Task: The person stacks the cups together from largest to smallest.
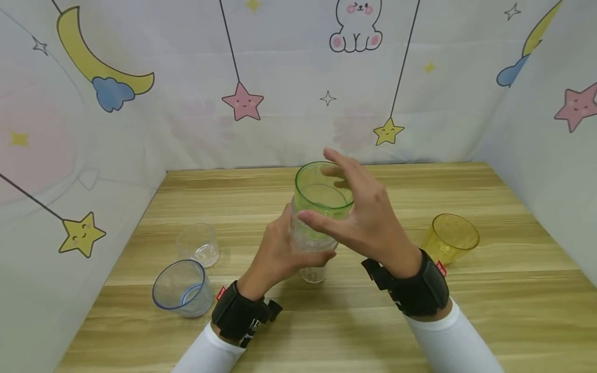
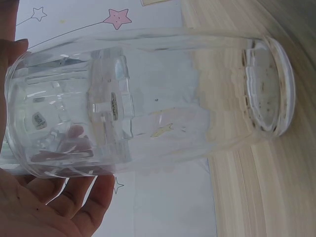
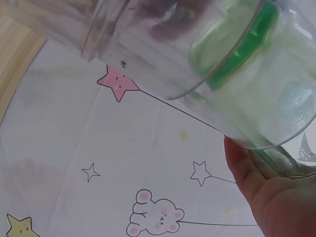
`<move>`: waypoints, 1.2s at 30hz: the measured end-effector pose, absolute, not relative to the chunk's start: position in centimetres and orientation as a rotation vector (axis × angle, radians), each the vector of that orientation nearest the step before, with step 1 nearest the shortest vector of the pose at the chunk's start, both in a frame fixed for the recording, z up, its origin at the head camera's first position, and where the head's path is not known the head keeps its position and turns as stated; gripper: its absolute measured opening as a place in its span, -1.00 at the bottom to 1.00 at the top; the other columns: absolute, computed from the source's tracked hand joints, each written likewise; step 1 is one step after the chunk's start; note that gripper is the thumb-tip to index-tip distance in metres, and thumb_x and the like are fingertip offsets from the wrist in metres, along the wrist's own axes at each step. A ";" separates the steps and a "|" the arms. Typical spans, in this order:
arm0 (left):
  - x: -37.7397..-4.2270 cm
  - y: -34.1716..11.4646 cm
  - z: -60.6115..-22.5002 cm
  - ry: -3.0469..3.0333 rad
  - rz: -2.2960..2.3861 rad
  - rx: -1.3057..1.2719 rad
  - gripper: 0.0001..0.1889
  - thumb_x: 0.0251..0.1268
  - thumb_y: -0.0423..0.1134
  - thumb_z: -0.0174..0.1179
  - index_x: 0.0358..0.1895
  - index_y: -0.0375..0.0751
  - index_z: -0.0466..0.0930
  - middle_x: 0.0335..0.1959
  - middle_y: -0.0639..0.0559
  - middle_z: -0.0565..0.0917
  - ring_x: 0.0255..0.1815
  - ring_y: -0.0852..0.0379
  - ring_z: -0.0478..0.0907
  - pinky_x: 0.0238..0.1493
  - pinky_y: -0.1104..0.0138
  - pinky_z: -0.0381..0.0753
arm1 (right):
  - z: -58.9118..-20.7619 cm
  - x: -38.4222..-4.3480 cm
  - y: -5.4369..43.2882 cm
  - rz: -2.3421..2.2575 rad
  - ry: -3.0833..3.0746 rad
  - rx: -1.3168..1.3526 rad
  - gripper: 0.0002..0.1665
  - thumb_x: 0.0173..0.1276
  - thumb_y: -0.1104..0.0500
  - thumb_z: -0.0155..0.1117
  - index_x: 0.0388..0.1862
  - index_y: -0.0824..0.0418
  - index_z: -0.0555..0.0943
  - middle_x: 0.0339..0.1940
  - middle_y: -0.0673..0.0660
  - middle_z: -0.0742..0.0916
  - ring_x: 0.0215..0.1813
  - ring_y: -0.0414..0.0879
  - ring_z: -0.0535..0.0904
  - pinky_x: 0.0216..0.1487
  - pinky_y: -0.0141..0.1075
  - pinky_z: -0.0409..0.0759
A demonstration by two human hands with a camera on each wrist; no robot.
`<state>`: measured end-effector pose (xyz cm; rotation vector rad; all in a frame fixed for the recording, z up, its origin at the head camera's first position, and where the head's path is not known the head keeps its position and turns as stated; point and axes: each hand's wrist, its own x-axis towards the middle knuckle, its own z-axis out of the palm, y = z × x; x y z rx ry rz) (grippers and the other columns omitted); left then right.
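Observation:
My left hand [image 1: 289, 243] grips a clear glass [image 2: 168, 98] round its upper part, thumb on the near side and fingers on the far side. In the left wrist view, another clear glass [image 2: 106, 98] shows nested inside it. A green glass [image 1: 322, 194] sits in the top of this stack, its rim standing above the clear glass. My right hand [image 1: 373, 207] is spread beside the green glass, with the thumb low in front and the fingers near its rim. Whether these fingertips touch the glass is hard to tell. The stack's base hangs over or rests on the table; I cannot tell which.
On the wooden table [image 1: 364, 331], a blue-rimmed glass [image 1: 184, 292] stands at the left, with a short clear glass [image 1: 198, 243] just behind it. A yellow glass [image 1: 450, 238] stands to the right, past the right wrist. Printed cloth walls [image 1: 289, 134] enclose the table's back and sides.

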<state>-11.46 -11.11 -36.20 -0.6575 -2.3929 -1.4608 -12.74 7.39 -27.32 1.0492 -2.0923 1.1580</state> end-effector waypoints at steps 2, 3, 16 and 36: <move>-11.5 -11.1 -36.2 -2.390 -1.449 -0.661 0.04 -0.21 -0.04 0.68 0.43 0.04 0.25 0.01 0.10 0.63 -0.09 0.16 0.63 -0.17 0.23 0.67 | -27.5 -12.7 7.4 1.200 -2.092 1.040 0.12 0.25 -0.42 0.31 0.56 0.24 0.26 0.38 0.18 0.53 0.25 -0.05 0.57 0.11 -0.13 0.61; -11.4 -11.1 -36.2 -2.390 -1.441 -0.660 0.05 -0.22 -0.04 0.68 0.43 0.04 0.25 0.01 0.11 0.63 -0.09 0.17 0.63 -0.16 0.23 0.67 | -27.6 -12.6 7.5 1.223 -2.090 1.039 0.13 0.26 -0.40 0.32 0.57 0.23 0.23 0.40 0.18 0.51 0.26 -0.05 0.57 0.13 -0.13 0.61; -11.6 -11.0 -36.2 -2.385 -1.382 -0.649 -0.05 -0.24 -0.01 0.67 0.31 -0.07 0.33 -0.03 0.13 0.65 -0.08 0.22 0.64 -0.13 0.26 0.66 | -28.9 -11.9 8.1 1.532 -2.228 0.966 0.11 0.04 0.07 0.69 0.52 0.13 0.29 0.28 0.03 0.62 0.23 -0.10 0.57 0.13 -0.13 0.59; -11.6 -11.2 -36.3 -2.412 -1.408 -0.629 -0.06 -0.22 -0.01 0.67 0.32 -0.01 0.33 -0.01 0.20 0.63 -0.05 0.24 0.62 -0.10 0.23 0.65 | -30.9 -12.0 9.6 1.385 -2.301 1.067 -0.05 0.14 0.12 0.63 0.48 0.16 0.39 0.26 0.07 0.66 0.16 -0.09 0.64 0.08 -0.16 0.63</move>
